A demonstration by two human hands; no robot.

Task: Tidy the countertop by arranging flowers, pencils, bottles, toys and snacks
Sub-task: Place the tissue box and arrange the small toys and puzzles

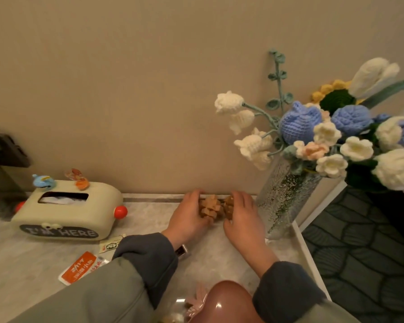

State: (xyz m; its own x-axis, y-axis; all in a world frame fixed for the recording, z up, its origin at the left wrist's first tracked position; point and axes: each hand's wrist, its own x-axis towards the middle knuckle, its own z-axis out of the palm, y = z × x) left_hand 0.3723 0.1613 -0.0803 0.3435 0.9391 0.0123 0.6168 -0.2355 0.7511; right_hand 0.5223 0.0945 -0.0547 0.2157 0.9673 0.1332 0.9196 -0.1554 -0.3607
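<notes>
- Head view: my left hand (189,214) and right hand (241,220) sit side by side at the back of the counter (149,220), close against the wall (149,113).
- Between them are two wooden burr toys, touching each other: left puzzle (210,206) and right puzzle (229,203). They blur together here, so I take them for two pieces rather than one.
- Left fingers curl round the left puzzle, and right fingers curl round the right puzzle. I judge that both toys rest on the counter.
- The pair runs left to right along the wall. The right puzzle is nearer the vase (282,201), which stands just beside my right hand.
- Toys: pale notched wood, blocky, knobbly and rigid.
- Vase: tall, clear dimpled glass, holding crocheted flowers (301,124) of soft yarn.
- Counter: smooth, pale, marble-like. A flat, glossy orange snack packet (79,268) lies near my left sleeve, and a rounded cream tissue box (68,210) sits further left.
- On the right I'd let go carefully, as that vase looks easy to tip.
</notes>
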